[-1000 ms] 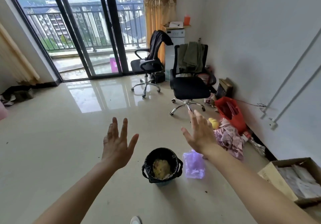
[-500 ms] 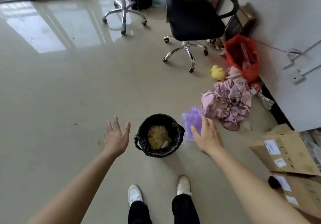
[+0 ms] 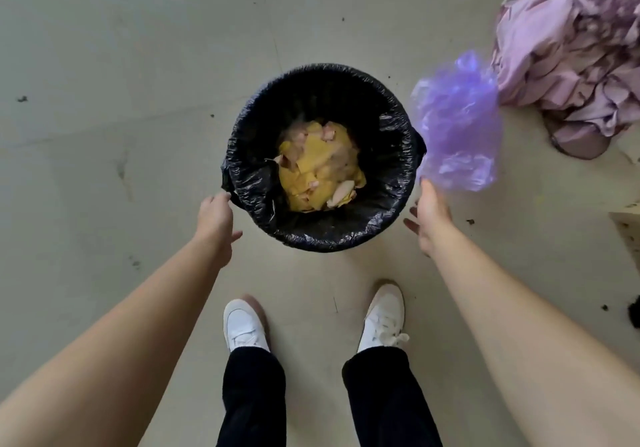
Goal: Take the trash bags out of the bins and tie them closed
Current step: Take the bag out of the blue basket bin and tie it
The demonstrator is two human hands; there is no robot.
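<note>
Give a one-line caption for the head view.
Both hands, left and right, reach toward the black-lined bin holding yellow scraps.

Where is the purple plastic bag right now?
In the head view, the purple plastic bag lies on the floor right of the black-lined bin, just beyond the right hand.

We see a crumpled purple plastic bag (image 3: 457, 127) on the floor (image 3: 104, 65), touching a heap of pink cloth (image 3: 571, 65) (top right); cardboard edge (image 3: 627, 235) far right.
</note>
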